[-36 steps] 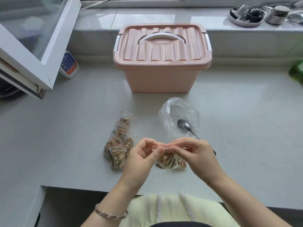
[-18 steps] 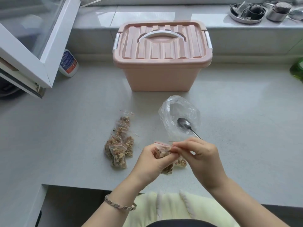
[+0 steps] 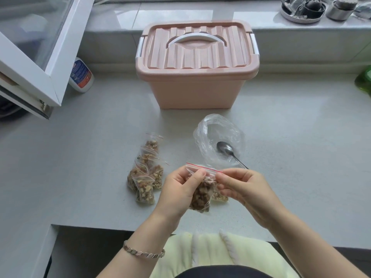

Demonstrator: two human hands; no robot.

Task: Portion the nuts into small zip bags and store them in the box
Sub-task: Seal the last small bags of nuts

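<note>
A small zip bag of nuts (image 3: 201, 195) with a red seal line hangs just above the counter between both hands. My left hand (image 3: 178, 190) grips its left side below the seal. My right hand (image 3: 244, 186) pinches the right end of the seal strip. Another small filled bag (image 3: 219, 197) lies on the counter behind it, partly hidden. Several filled zip bags (image 3: 145, 173) lie in a heap to the left. The pink box (image 3: 197, 65) with a white handle stands behind, lid closed.
A crumpled clear plastic bag (image 3: 218, 137) lies behind my right hand with a metal spoon (image 3: 230, 154) resting in it. An open window frame (image 3: 38, 63) juts over the counter's left side beside a white bottle (image 3: 80, 74). Metal dishes (image 3: 303, 9) sit on the sill.
The zip bag has been lifted and turned upright; its seal strip now shows between my hands. My left hand moved from the seal to the bag's side.
</note>
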